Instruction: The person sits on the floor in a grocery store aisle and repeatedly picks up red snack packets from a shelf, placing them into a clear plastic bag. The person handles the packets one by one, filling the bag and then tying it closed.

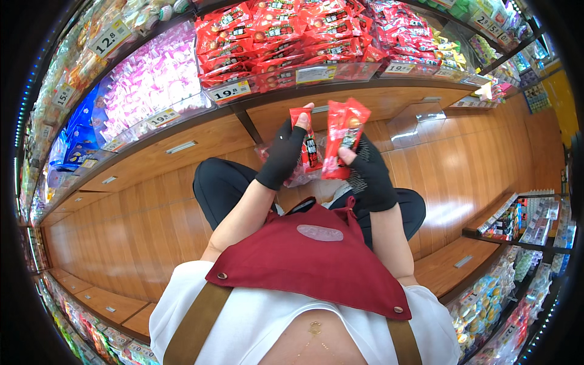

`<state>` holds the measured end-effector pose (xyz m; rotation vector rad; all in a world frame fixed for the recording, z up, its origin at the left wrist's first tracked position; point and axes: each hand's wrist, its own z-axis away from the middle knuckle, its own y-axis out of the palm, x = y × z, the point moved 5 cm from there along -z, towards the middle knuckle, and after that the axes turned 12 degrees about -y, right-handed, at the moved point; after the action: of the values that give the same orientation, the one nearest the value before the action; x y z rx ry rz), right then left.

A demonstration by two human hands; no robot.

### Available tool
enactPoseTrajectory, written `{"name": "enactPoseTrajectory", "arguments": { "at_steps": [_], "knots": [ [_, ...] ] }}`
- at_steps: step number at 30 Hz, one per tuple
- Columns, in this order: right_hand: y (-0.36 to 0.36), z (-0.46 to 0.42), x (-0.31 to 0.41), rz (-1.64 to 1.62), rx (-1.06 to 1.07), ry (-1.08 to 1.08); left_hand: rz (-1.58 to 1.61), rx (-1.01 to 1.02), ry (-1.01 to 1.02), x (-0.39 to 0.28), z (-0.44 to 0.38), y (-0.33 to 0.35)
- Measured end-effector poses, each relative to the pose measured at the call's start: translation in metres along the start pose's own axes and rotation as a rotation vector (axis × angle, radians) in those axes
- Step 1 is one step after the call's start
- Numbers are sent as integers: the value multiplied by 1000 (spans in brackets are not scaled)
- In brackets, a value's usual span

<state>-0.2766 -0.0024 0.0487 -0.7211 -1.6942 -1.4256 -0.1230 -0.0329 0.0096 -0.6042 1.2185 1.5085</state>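
Note:
My left hand (285, 153), in a black fingerless glove, grips a narrow red snack packet (311, 146) held upright. Beside it on the right, my right hand (369, 171), gloved the same way, is closed on red snack packets (344, 137) that overlap and fan out at the top. A clear plastic bag (299, 179) with some red in it lies low between my knees, partly hidden by my hands. Ahead, similar red packets (273, 41) are piled in a clear-fronted shelf bin, above both hands in the view.
Pink-and-white wrapped sweets (155, 77) fill the bin to the left, with price tags along the shelf edge (228, 92). Wooden drawers (182, 146) run below it. A clear plastic container (417, 125) stands on the wooden floor at right. More stocked shelves (483, 292) stand behind.

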Motion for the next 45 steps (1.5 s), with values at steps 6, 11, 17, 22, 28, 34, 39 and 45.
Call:
{"name": "enactPoseTrajectory", "arguments": {
  "at_steps": [6,11,17,22,28,34,39,45],
  "knots": [
    [2,-2,-23,479,53,-131,-161,-197,278,-13,4,17],
    [-4,-5,-29,1097,174,-207,-39,-12,281,-2,5,36],
    [12,2,6,1309,-6,-546,207,-45,184,-8,-7,47],
    [-23,-33,27,825,-101,-527,-168,19,402,-34,-35,74],
    [-84,-161,115,1336,-260,-712,-1559,-479,966,-125,-105,93],
    [-80,-261,130,1574,-300,-681,-1845,-462,977,-162,-187,109],
    [-82,-293,102,1628,-188,-694,-1915,-444,879,-141,-199,94],
    [-74,-317,82,1803,17,-264,-1792,-435,951,-143,-196,89]
  ]
}}
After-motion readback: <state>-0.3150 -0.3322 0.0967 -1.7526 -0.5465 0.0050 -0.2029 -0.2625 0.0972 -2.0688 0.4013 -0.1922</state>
